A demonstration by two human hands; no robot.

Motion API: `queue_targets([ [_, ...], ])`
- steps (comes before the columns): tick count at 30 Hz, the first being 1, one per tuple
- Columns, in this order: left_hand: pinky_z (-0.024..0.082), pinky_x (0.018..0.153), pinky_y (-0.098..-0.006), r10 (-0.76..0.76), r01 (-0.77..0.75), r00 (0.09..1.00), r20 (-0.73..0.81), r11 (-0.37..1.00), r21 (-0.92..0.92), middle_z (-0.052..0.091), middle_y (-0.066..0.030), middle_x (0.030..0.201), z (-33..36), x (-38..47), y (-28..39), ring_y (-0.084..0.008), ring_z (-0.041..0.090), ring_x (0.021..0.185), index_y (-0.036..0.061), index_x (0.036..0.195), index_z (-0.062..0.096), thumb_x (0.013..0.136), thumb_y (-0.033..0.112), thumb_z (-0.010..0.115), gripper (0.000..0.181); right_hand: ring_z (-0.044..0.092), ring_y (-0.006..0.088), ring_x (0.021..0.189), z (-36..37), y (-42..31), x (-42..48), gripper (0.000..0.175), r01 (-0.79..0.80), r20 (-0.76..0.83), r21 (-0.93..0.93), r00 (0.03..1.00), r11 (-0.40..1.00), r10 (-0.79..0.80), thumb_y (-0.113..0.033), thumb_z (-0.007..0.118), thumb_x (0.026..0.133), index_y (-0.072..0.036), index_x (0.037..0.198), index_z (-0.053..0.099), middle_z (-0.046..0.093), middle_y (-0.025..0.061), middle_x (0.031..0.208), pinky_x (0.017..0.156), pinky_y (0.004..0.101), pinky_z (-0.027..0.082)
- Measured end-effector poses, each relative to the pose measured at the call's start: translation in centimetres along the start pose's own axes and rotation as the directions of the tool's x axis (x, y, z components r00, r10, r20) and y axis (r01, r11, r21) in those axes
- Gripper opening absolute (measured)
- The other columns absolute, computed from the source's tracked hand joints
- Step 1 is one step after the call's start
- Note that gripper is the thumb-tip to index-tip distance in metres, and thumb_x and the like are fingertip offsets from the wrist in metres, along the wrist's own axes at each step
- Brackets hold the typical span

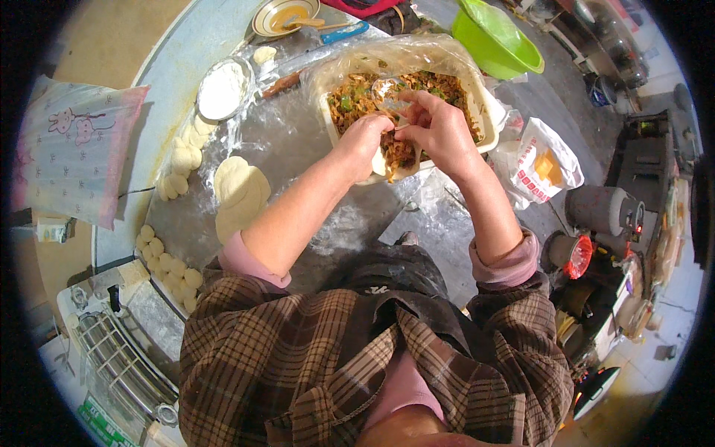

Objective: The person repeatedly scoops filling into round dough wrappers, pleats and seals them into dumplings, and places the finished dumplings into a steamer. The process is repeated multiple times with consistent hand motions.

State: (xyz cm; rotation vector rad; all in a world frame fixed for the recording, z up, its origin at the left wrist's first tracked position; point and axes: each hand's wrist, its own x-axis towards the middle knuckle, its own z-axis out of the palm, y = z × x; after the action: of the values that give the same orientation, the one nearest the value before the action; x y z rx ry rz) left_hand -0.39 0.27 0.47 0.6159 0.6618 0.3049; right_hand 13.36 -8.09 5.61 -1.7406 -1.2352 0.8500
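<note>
Both my hands meet over a cream plastic tub (pixel 489 120) lined with clear film and filled with chopped brown and green filling (pixel 352 103). My left hand (pixel 366 142) holds one edge of a dough wrapper (pixel 380 163) heaped with filling. My right hand (pixel 435 125) pinches the dough at its top with thumb and fingers. Behind the fingers a clear round dish or scoop (pixel 388 92) rests in the filling. Flat dough rounds (pixel 240 187) lie overlapped on the floured metal table (pixel 290 145), left of my left forearm.
A flour bowl (pixel 226 89), wooden rolling pin (pixel 282 84) and dough pieces (pixel 173 271) are at left. Beyond stand a striped bowl (pixel 285 17) and blue-handled tool (pixel 344 33). A green basin (pixel 494 42) and plastic bag (pixel 544 165) flank the tub. A roller machine (pixel 120 357) is lower left.
</note>
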Motion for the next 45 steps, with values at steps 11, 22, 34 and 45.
queue_targets([
  [11,0.053,0.090,-0.0425,0.079,-0.078,0.997,-0.022,0.996,0.035,0.063,-0.0180,0.110,1.1,-1.4,1.3,-0.0274,0.065,0.100,-0.0031,0.117,0.054,0.092,0.019,0.041,0.036,0.058,0.0131,0.071,-0.4,0.1,0.4,0.021,0.032,-0.108,-0.105,0.993,0.994,-0.043,-0.006,0.076,0.075,0.001,0.093,0.067,0.063,0.0055,0.080,0.066,0.0279,0.048],
  [22,0.055,0.087,-0.0418,0.107,-0.093,0.992,-0.072,0.982,0.167,0.062,-0.0160,0.114,1.2,-1.6,2.0,-0.0256,0.065,0.100,-0.0013,0.121,0.054,0.094,0.021,0.038,0.038,0.060,0.0196,0.074,0.0,-0.8,0.5,0.016,0.117,-0.122,-0.204,0.982,0.972,-0.144,-0.007,0.076,0.073,0.002,0.085,0.070,0.061,0.0096,0.081,0.069,0.0306,0.049],
  [34,0.052,0.091,-0.0409,-0.056,0.045,0.998,0.032,0.963,0.267,0.060,-0.0154,0.122,0.3,0.2,4.6,-0.0227,0.063,0.107,-0.0034,0.136,0.044,0.099,0.056,0.027,0.072,0.061,0.0148,0.070,-0.5,0.7,0.3,0.016,0.112,-0.184,-0.175,0.972,0.978,-0.144,-0.010,0.074,0.080,0.000,0.090,0.068,0.064,0.0054,0.076,0.064,0.0288,0.048],
  [45,0.044,0.098,-0.0339,0.551,-0.555,0.830,0.087,0.832,0.022,0.061,-0.0077,0.116,2.2,-1.4,1.1,-0.0188,0.059,0.108,-0.0001,0.127,0.050,0.091,0.028,0.053,0.045,0.062,0.0116,0.057,0.2,-1.6,-0.8,0.019,-0.070,-0.208,0.507,0.957,0.859,0.201,-0.007,0.069,0.088,0.001,0.102,0.060,0.062,0.0034,0.072,0.048,0.0235,0.051],
])
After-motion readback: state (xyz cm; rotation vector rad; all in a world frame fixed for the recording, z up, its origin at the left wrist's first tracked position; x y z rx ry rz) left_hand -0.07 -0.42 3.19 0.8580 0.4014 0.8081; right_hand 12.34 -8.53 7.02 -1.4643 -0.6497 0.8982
